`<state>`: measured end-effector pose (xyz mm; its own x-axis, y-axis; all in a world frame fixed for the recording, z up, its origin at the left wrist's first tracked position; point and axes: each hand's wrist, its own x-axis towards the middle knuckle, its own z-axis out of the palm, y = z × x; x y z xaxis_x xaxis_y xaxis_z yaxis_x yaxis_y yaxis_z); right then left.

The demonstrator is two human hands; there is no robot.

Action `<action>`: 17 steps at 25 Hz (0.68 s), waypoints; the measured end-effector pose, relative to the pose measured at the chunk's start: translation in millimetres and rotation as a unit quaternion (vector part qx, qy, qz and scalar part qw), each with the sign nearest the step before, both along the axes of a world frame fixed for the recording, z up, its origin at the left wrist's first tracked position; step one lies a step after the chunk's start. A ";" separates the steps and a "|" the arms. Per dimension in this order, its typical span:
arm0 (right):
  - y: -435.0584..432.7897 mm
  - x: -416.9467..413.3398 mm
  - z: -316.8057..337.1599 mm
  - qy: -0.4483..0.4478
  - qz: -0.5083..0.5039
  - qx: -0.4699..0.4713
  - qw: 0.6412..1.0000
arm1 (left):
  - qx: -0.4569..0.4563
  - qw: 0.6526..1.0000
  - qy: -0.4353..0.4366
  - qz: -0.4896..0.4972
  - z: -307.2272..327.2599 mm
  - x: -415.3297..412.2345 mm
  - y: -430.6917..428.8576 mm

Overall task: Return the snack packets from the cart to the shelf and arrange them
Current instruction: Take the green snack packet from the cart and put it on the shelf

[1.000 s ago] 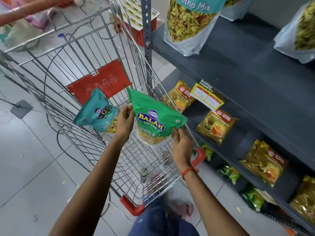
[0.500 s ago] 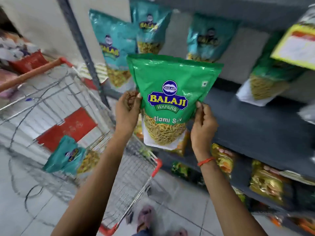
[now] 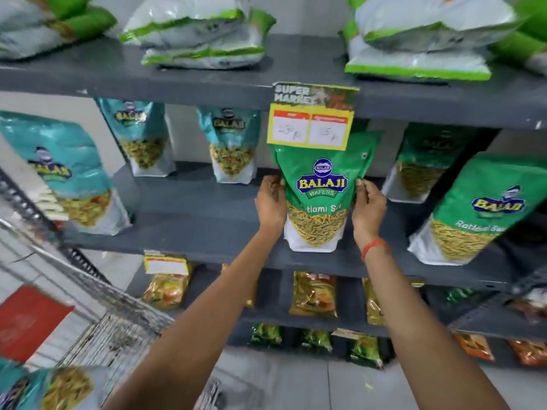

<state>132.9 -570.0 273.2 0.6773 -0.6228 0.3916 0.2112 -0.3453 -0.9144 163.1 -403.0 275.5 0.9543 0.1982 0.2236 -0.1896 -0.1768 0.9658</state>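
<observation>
A green Balaji Wafers snack packet (image 3: 321, 184) stands upright on the grey middle shelf (image 3: 189, 229), its top edge behind a yellow price tag (image 3: 310, 127). My left hand (image 3: 270, 202) grips its left side and my right hand (image 3: 368, 207) grips its right side. Other green packets (image 3: 485, 208) stand to the right on the same shelf, teal packets (image 3: 228, 143) to the left. The wire cart (image 3: 97, 318) is at the lower left, with a teal packet (image 3: 50, 389) lying in it.
The upper shelf (image 3: 207, 81) holds flat-lying white and green bags. Lower shelves carry gold packets (image 3: 313, 294) and small green ones (image 3: 268, 334). A red panel (image 3: 26, 321) sits on the cart. Tiled floor lies below.
Both hands have carried the green packet up and forward from above the cart onto the middle shelf. The view has swung from the cart to the shelves.
</observation>
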 end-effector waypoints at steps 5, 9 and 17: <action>-34.5 20.0 -3.5 0.014 -0.008 0.008 1.000 | -0.020 1.000 -0.009 -0.017 -3.7 14.5 -37.9; -50.6 21.8 -20.8 0.027 -0.027 0.022 0.999 | -0.008 0.998 -0.032 -0.049 -12.5 21.1 -54.5; -9.1 0.6 -8.0 0.005 -0.105 -0.015 0.994 | 0.011 0.996 -0.010 -0.091 -18.0 5.7 -50.2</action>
